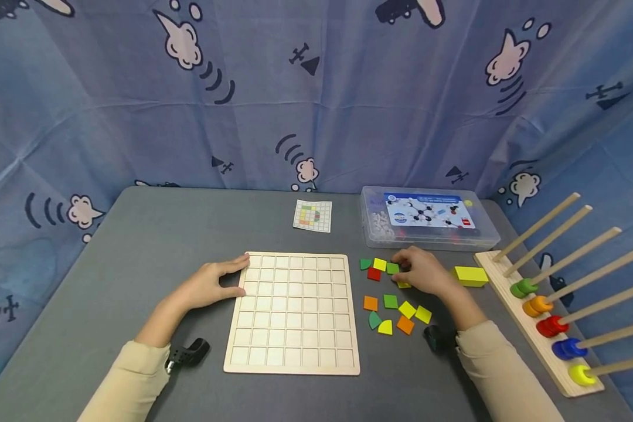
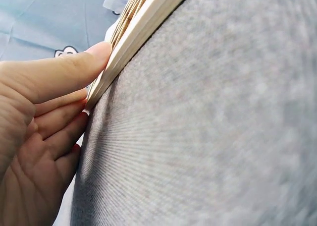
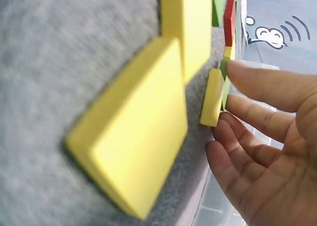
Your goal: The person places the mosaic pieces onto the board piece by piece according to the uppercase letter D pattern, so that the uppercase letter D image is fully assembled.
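A light wooden board [image 1: 295, 313] with a grid of square recesses lies in front of me. My left hand [image 1: 213, 285] touches its left edge near the far corner, thumb and fingers stretched out along the rim. In the left wrist view the thumb [image 2: 74, 72] presses against the board's edge [image 2: 138, 35]. To the right of the board, my right hand [image 1: 422, 269] pinches a green square tile [image 1: 392, 268], thumb at one side and forefinger at the other. A yellow tile [image 1: 404, 285] lies partly under that hand.
Several loose tiles lie nearby, among them a red one [image 1: 374, 274] and an orange one [image 1: 405, 324]. A pattern card [image 1: 322, 217] lies behind the board. Farther right are a clear plastic box [image 1: 427, 239], a yellow block [image 1: 470, 276] and a pegged stand with rings [image 1: 554, 363].
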Demonstrator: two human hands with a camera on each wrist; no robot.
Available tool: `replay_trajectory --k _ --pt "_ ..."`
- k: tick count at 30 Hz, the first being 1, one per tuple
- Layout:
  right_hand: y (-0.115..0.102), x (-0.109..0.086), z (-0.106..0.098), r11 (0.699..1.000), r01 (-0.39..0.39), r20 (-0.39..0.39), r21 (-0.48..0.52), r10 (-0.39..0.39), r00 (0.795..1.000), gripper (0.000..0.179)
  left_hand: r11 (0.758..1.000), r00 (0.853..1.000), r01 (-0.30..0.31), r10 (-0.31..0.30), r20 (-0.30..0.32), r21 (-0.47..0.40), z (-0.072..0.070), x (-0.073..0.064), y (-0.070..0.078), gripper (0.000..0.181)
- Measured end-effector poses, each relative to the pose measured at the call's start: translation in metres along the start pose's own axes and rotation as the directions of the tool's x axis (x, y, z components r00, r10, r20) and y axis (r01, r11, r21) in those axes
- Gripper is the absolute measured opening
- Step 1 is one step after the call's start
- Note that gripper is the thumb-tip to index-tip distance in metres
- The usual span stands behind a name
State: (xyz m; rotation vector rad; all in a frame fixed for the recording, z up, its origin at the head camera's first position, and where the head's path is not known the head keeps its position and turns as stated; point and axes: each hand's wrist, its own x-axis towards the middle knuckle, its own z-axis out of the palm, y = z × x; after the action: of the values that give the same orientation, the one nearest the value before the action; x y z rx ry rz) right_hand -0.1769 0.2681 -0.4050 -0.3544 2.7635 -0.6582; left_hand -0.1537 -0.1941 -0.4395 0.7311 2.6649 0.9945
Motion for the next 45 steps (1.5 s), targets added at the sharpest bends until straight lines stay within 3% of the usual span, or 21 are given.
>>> replay_trajectory --k 16,24,34,45 --pt "-0.002 0.004 0.004 0.999 -0.052 -0.033 0.005 0.052 0.998 0.025 0.998 1.000 0.022 -0.022 -0.003 -0.054 0.001 -0.001 -0.003 0.071" --pt "-0.007 -0.007 0.004 0.999 -0.037 -0.076 -0.008 0.036 0.996 0.024 0.997 1.000 0.020 -0.022 -0.021 -0.081 0.003 -0.004 -0.003 0.069" --pt "-0.046 -0.019 0.007 0.995 0.095 -0.176 0.027 -0.089 0.980 0.026 0.996 0.999 0.008 -0.012 -0.045 -0.087 0.002 -0.006 -0.005 0.070" --pt "-0.095 -0.006 0.031 0.965 0.247 -0.248 0.089 -0.219 0.944 0.027 0.997 0.999 -0.006 0.003 -0.044 -0.071 0.004 -0.004 -0.005 0.070"
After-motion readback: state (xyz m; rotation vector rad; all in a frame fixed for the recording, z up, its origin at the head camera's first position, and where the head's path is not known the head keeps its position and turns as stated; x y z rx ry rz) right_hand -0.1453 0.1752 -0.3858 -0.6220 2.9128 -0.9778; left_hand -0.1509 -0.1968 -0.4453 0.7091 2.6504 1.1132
